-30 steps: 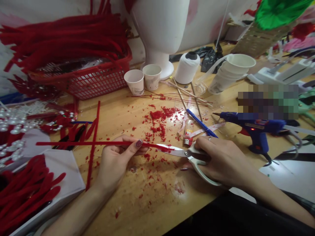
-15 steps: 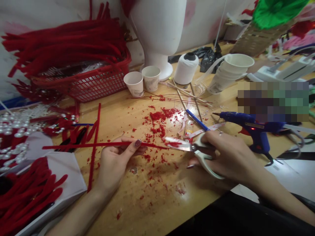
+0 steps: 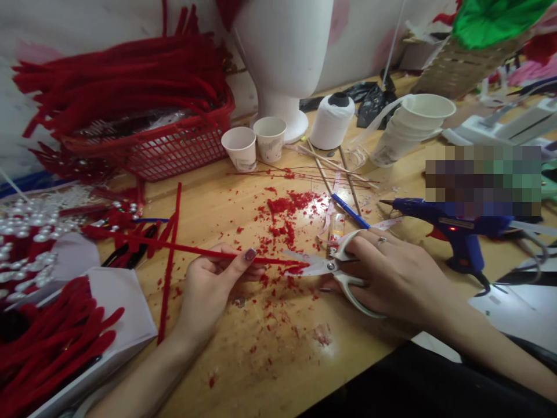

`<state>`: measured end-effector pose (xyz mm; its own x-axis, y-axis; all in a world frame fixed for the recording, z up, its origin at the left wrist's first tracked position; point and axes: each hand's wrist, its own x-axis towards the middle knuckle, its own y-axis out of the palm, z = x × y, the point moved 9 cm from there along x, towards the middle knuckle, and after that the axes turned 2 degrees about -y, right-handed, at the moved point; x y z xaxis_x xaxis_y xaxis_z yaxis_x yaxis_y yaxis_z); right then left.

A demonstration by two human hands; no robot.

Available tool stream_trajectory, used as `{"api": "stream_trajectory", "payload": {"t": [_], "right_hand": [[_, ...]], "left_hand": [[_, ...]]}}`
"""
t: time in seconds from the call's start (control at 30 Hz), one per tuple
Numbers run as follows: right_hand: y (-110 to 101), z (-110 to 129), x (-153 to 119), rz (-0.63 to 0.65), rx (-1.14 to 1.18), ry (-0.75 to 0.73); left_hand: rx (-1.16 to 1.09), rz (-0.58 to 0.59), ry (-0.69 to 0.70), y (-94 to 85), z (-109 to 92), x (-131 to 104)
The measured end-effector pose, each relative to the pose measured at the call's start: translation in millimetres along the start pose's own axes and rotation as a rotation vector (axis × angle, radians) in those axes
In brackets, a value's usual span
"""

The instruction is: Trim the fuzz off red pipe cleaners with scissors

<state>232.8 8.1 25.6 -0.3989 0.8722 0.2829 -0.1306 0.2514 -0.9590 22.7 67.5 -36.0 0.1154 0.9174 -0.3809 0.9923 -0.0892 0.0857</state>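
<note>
At the far left of the bench [image 3: 278, 371], a red plastic basket [image 3: 174, 144] holds heaped fuzzy red strips [image 3: 126, 75]; near left, a white box [image 3: 126, 302] holds curved red pieces [image 3: 56, 342]. Two paper cups [image 3: 239, 150] stand beside the basket. In the middle, the left hand [image 3: 217, 276] pinches a thin red stem [image 3: 200, 251] that crosses a loose one [image 3: 169, 284]; the right hand [image 3: 391, 267] grips scissors [image 3: 331, 266], blades parted around the held stem's tip. Red clippings [image 3: 289, 203] lie just beyond, a blue glue gun [image 3: 452, 226] right.

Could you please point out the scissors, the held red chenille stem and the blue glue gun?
Scissors [image 3: 331, 266]: head view, on the pivot screw.
Red chenille stem [image 3: 190, 249]: head view, on its middle stretch.
Blue glue gun [image 3: 467, 241]: head view, on the upper handle.
</note>
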Motion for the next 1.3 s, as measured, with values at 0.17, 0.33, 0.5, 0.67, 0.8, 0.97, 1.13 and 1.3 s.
{"api": "stream_trajectory", "payload": {"t": [0.17, 0.33, 0.5, 0.67, 0.8, 0.97, 1.13, 1.3], "right_hand": [[1.4, 1.7, 1.0, -0.008, 0.032, -0.010], [3.3, 3.9, 1.9, -0.012, 0.036, -0.008], [5.0, 2.7, 1.4, 0.013, 0.034, 0.009], [0.9, 3.6, 1.7, -0.019, 0.041, 0.000], [-1.0, 4.6, 1.2, -0.043, 0.058, -0.007], [0.8, 3.7, -0.4, -0.041, 0.066, -0.002], [2.6, 0.8, -3.7, -0.043, 0.084, 0.009], [-1.4, 0.8, -4.3, -0.085, 0.083, -0.004]], "left_hand": [[-0.059, 0.011, -0.052, 3.6, 5.0, 0.2], [-0.131, 0.021, -0.063, 4.8, 6.3, 1.7], [-0.168, 0.022, -0.084, 8.3, 4.0, 1.2], [-0.185, 0.025, -0.083, 8.4, 4.6, 1.9], [-0.186, 0.018, -0.081, 5.5, 7.6, 2.3], [-0.179, 0.017, -0.074, 5.3, 7.0, 2.1], [-0.144, 0.001, -0.070, 5.8, 4.8, 2.4], [-0.163, 0.000, -0.090, 6.0, 6.3, 1.9]]}}
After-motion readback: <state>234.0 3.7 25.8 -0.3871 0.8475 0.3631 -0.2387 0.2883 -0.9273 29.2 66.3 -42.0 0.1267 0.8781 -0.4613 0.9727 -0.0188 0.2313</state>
